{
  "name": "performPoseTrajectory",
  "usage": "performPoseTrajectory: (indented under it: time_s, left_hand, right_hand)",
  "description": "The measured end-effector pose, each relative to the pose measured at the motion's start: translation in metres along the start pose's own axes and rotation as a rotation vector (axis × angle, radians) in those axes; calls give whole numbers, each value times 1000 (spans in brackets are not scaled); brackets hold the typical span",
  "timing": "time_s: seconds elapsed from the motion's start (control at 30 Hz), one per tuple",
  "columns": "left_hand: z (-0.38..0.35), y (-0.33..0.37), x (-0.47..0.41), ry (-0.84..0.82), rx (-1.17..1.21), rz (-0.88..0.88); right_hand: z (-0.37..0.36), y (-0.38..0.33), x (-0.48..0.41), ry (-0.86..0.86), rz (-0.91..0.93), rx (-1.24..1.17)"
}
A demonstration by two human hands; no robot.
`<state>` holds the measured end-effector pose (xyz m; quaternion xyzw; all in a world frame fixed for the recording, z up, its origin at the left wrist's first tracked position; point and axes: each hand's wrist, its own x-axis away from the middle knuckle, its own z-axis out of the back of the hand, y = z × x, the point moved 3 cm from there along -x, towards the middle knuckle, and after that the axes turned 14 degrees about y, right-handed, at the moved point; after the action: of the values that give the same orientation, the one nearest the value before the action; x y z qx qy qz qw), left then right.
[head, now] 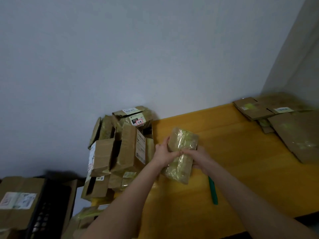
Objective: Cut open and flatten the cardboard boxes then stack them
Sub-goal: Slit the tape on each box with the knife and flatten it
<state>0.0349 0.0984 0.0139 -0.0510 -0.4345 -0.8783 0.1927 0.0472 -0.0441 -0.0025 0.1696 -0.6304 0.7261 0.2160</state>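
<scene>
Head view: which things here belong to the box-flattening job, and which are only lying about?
For the job:
- taped box, held by the left hand and the right hand
- green cutter on the yellow table
- pile of uncut boxes
- flattened cardboard stack

Lying about:
- black crate
- large labelled box beside it, perhaps for later

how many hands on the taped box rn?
2. The left hand grips the taped box at its left edge; the right hand holds it from the right, near the middle. Both are in full view.
</scene>
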Motion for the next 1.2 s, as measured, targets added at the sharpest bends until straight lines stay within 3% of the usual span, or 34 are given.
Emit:
performPoseTrajectory:
  time_s: [0.17,0.43,0.7,1.0,1.2]
  left_hand:
    - [18,-8,7,22,145,4]
    - [35,-14,12,96,6,7]
    - [41,-20,16,181,-45,27]
    - [33,8,24,363,-542,-28]
    - [26,22,24,357,-639,-39]
  right_hand:
    - [-9,-9,4,10,107,93]
    - [-28,-23,-1,157,316,312]
    - [-34,-29,3,232,406,410]
    - [-34,-31,14,348,424,480]
    - [-31,-31,21,389,464,534]
